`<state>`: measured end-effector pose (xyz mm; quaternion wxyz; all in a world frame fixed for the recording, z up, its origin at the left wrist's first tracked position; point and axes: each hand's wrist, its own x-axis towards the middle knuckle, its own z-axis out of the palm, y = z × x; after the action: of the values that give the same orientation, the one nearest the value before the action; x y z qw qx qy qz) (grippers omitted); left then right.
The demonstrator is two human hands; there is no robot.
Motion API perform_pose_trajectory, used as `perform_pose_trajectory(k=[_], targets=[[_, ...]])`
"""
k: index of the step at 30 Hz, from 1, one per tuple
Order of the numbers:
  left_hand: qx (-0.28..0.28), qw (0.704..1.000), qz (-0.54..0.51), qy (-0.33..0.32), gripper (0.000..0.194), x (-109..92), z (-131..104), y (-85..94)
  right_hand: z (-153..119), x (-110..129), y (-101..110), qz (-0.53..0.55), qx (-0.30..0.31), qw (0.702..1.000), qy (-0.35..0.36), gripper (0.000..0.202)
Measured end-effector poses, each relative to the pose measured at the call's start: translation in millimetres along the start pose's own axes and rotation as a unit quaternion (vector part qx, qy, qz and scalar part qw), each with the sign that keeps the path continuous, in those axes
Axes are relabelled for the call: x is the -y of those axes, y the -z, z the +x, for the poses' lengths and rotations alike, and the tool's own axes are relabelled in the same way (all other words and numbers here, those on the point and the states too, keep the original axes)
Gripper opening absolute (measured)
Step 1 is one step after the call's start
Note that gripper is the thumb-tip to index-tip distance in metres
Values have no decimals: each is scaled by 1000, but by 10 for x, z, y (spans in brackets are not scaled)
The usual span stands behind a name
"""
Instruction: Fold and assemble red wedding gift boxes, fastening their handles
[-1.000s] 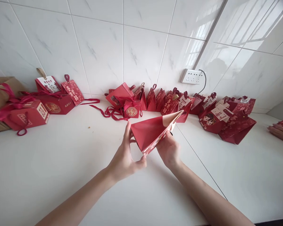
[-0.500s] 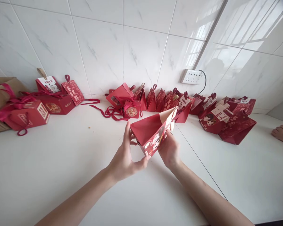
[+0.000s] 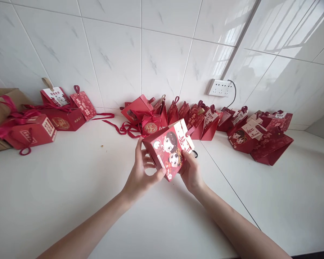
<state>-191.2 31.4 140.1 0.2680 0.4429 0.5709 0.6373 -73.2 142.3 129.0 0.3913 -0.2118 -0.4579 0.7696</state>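
Observation:
Between my two hands, above the white table, is a red gift box (image 3: 166, 149) with a cartoon couple printed on its front and a cream top flap. It is tilted, with the printed face turned up toward me. My left hand (image 3: 144, 169) grips the box's base end, thumb on the lower corner and fingers along the left edge. My right hand (image 3: 191, 172) holds the flap end, thumb on the printed face and its other fingers hidden behind. A ribbon loop passes through the flap, and a dark loop pokes out beside it.
Along the tiled wall stand several red gift boxes (image 3: 212, 124). More boxes (image 3: 271, 149) sit at the right. At the left are ribbon-tied boxes (image 3: 34, 131) and a brown paper bag (image 3: 18, 95). Loose ribbon (image 3: 113, 126) trails over the table (image 3: 78, 201). A power strip (image 3: 219, 88) is on the wall.
The box has been turned so its printed face shows, where its hollow inside showed before. Both hands have shifted slightly left. Another person's hand at the right edge has left the view.

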Motion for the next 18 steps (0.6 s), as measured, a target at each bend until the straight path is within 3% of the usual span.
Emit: perform_pose_trajectory(k=[7, 12, 18], targets=[[-22, 1000, -10, 9, 101, 20, 13, 6, 5, -18, 13, 1, -1, 999, -37, 38], [-30, 998, -58, 3, 80, 46, 48, 15, 35, -11, -10, 5, -46, 995, -84, 31], [-39, 996, -79, 2, 72, 26, 44, 17, 48, 37, -38, 2, -65, 991, -114, 31]])
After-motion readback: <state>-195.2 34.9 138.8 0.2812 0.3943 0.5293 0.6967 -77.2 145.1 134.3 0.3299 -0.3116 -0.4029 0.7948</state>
